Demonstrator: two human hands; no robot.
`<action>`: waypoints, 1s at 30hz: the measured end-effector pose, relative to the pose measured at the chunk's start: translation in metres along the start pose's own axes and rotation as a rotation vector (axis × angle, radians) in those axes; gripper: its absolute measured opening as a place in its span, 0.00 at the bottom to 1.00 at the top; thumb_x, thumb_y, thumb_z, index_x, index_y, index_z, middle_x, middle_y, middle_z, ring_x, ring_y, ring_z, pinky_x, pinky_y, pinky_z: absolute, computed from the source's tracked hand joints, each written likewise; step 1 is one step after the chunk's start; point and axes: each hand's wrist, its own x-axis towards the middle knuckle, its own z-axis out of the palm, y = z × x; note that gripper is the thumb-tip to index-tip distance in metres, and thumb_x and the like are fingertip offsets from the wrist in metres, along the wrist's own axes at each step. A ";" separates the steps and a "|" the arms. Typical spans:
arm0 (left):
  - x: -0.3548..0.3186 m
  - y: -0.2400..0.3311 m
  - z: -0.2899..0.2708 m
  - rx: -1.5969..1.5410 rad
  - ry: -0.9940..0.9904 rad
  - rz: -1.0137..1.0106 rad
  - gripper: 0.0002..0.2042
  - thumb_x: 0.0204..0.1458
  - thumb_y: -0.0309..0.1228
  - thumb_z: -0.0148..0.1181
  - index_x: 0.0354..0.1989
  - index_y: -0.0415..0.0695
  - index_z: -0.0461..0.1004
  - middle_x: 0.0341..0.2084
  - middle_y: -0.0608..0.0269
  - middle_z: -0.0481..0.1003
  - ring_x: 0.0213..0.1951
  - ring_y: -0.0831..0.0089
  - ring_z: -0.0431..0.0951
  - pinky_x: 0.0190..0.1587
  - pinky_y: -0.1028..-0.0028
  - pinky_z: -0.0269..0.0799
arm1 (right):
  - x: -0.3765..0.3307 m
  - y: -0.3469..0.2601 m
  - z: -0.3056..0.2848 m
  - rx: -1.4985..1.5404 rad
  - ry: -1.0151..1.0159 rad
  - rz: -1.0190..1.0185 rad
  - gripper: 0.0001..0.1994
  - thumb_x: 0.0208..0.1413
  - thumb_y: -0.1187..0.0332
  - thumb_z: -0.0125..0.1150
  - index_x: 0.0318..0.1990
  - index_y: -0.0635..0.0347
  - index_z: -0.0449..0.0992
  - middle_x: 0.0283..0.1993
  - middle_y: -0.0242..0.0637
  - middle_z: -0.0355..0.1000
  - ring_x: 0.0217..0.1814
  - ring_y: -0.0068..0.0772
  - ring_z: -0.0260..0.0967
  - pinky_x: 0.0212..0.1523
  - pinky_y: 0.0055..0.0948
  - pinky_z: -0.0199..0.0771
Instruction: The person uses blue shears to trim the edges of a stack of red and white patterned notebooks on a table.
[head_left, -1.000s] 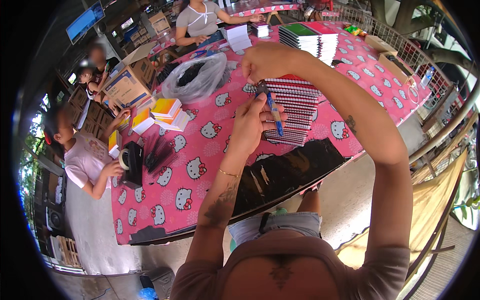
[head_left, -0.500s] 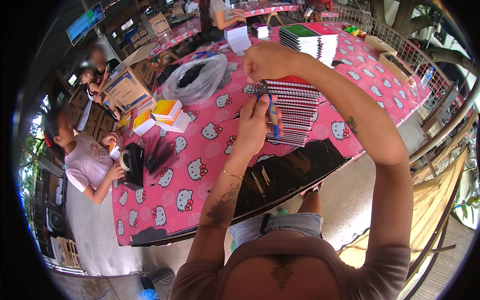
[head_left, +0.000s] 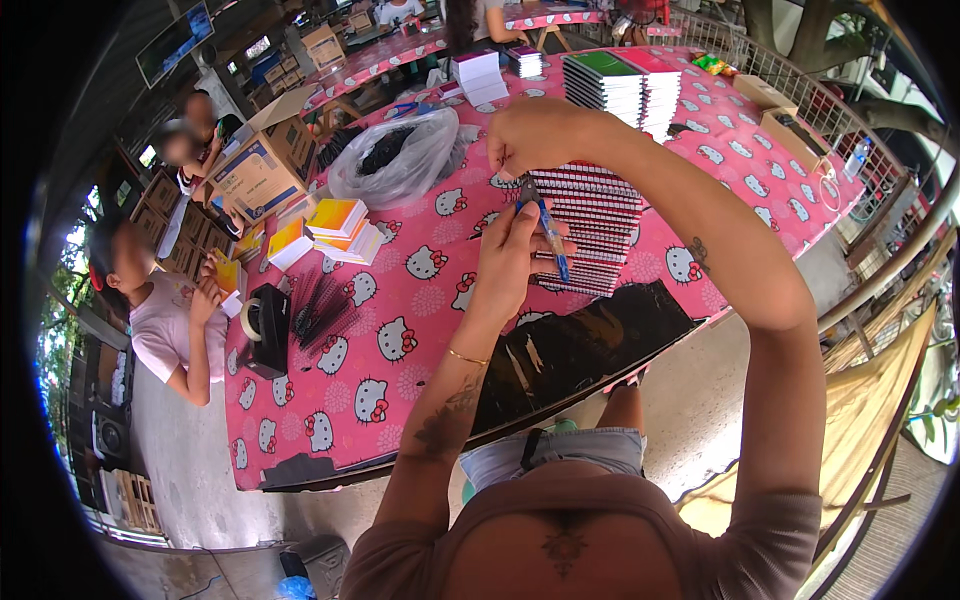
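My left hand (head_left: 512, 250) holds blue-handled pliers (head_left: 548, 228) upright over a slanted stack of spiral-bound notebooks (head_left: 592, 222) on the pink cat-print table (head_left: 400, 350). My right hand (head_left: 535, 135) is raised just above the pliers' tip, fingers pinched on something too small to make out. Both hands hover above the near left side of the notebook stack.
A black plastic sheet (head_left: 570, 345) hangs over the table's near edge. A clear bag of dark items (head_left: 395, 160), small yellow books (head_left: 335, 225), a tape dispenser (head_left: 265, 325) and black spiral combs (head_left: 322, 308) lie left. More notebook stacks (head_left: 615, 85) stand behind. Other people sit at the left.
Both my hands stay over the notebook stack; the pliers shifted slightly and the right hand stays pinched above them. A person at the left has leaned closer to the table.
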 end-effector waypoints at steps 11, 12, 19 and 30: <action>-0.010 -0.009 0.003 0.006 -0.010 -0.005 0.18 0.63 0.39 0.43 0.50 0.36 0.66 0.32 0.52 0.75 0.31 0.62 0.80 0.30 0.65 0.80 | 0.005 0.008 0.014 0.116 0.097 -0.069 0.08 0.44 0.70 0.57 0.31 0.62 0.78 0.32 0.43 0.77 0.35 0.43 0.74 0.37 0.38 0.72; -0.007 -0.009 0.002 -0.013 -0.010 -0.011 0.18 0.63 0.39 0.42 0.50 0.36 0.66 0.33 0.51 0.75 0.31 0.62 0.80 0.30 0.65 0.80 | 0.006 0.008 0.016 0.078 0.076 -0.059 0.08 0.46 0.68 0.57 0.32 0.62 0.77 0.33 0.42 0.77 0.36 0.43 0.74 0.38 0.40 0.71; -0.006 -0.005 0.006 0.019 -0.007 -0.037 0.18 0.64 0.39 0.41 0.50 0.36 0.66 0.35 0.50 0.76 0.33 0.61 0.81 0.30 0.66 0.80 | 0.010 0.001 0.015 -0.189 -0.045 0.057 0.15 0.48 0.55 0.60 0.29 0.60 0.77 0.29 0.45 0.75 0.35 0.46 0.73 0.37 0.43 0.70; -0.005 -0.007 0.012 -0.016 0.037 -0.021 0.17 0.63 0.39 0.43 0.48 0.37 0.66 0.32 0.53 0.74 0.32 0.63 0.80 0.29 0.64 0.80 | 0.001 -0.001 0.010 -0.213 -0.056 0.129 0.16 0.47 0.54 0.63 0.26 0.59 0.77 0.22 0.39 0.74 0.32 0.44 0.74 0.35 0.44 0.70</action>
